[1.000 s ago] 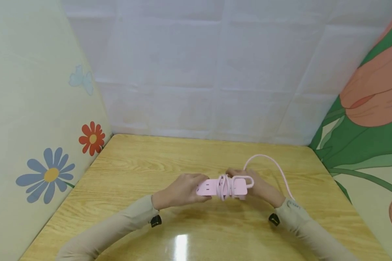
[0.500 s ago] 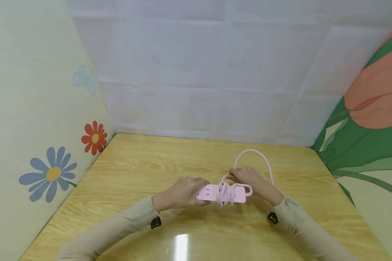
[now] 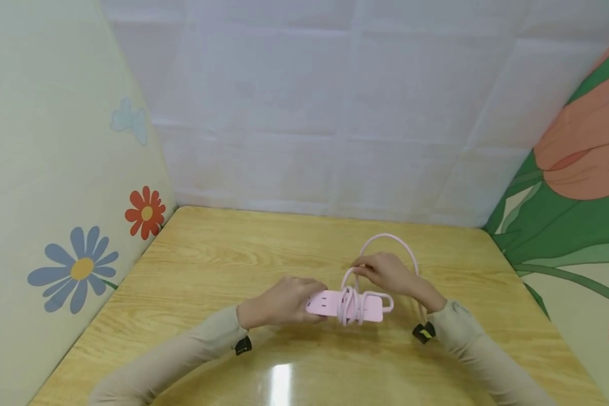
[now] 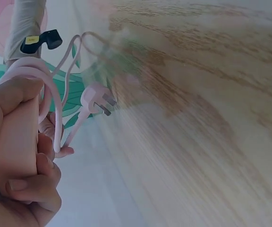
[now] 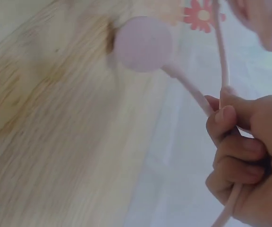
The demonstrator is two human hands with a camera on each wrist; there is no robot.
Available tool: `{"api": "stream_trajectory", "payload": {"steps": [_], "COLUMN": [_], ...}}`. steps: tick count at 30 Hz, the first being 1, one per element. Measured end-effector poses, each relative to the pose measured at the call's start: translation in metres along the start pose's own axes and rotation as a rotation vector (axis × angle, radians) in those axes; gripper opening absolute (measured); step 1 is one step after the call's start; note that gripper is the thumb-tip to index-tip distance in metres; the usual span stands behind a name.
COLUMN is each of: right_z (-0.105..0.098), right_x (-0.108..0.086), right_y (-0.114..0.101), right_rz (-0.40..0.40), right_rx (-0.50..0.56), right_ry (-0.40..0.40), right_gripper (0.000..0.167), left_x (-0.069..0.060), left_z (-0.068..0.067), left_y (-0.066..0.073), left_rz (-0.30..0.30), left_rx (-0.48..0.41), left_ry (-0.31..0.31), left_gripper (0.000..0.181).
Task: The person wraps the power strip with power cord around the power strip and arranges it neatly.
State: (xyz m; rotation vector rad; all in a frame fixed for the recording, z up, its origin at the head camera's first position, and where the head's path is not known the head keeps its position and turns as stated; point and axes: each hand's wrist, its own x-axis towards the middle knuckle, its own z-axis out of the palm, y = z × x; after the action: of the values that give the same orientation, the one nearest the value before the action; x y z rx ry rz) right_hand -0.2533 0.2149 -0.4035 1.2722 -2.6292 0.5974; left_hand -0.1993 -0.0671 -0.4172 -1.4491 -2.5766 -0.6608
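A pink power strip with cord wound round its right part is held up over the table by my left hand, fingers and thumb round its left end. Behind the strip, my right hand pinches the pink cord, which loops up and back past the wrist. In the left wrist view the plug dangles with its prongs showing. The right wrist view shows the curled fingers round the cord and the round back of the plug beside them.
The wooden table meets a white cloth backdrop at its far edge. Flower-printed panels stand along the left and right sides. A black band is at each wrist.
My right hand has moved up from behind the strip, drawing a stretch of cord above it. The strip has dropped slightly toward me, still in my left hand.
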Motion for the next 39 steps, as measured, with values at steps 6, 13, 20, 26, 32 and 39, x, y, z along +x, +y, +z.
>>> {"api": "stream_trajectory", "payload": {"steps": [6,13,20,26,32,39], "right_z": [-0.006,-0.009,-0.011,-0.01,-0.013,-0.009], "right_x": [-0.001,-0.003,-0.003,-0.002,0.001,-0.002], "right_y": [-0.005,-0.007,-0.005,-0.001,-0.008,-0.008], "right_rz": [0.037,0.04,0.041,-0.075,-0.115,-0.091], "right_rx": [0.155,0.326,0.405,0.391,0.288,0.301], "right_ry": [-0.031,-0.084,-0.094,-0.069,-0.098,-0.087], "right_gripper": [0.018,0.03,0.028,0.017,0.013,0.016], "left_x": [0.0,0.0,-0.001,0.0,0.002,0.002], "left_z": [0.001,0.002,0.003,0.005,0.003,0.003], "left_y": [0.0,-0.003,-0.005,-0.002,-0.002,-0.003], "left_rz": [-0.001,-0.011,-0.043,-0.023,-0.031,-0.054], "left_rx": [0.008,0.011,-0.012,-0.002,0.029,0.076], "left_ry": [-0.021,-0.041,-0.035,-0.03,-0.034,-0.048], "left_gripper": [0.043,0.039,0.041,0.038,0.045,0.047]}}
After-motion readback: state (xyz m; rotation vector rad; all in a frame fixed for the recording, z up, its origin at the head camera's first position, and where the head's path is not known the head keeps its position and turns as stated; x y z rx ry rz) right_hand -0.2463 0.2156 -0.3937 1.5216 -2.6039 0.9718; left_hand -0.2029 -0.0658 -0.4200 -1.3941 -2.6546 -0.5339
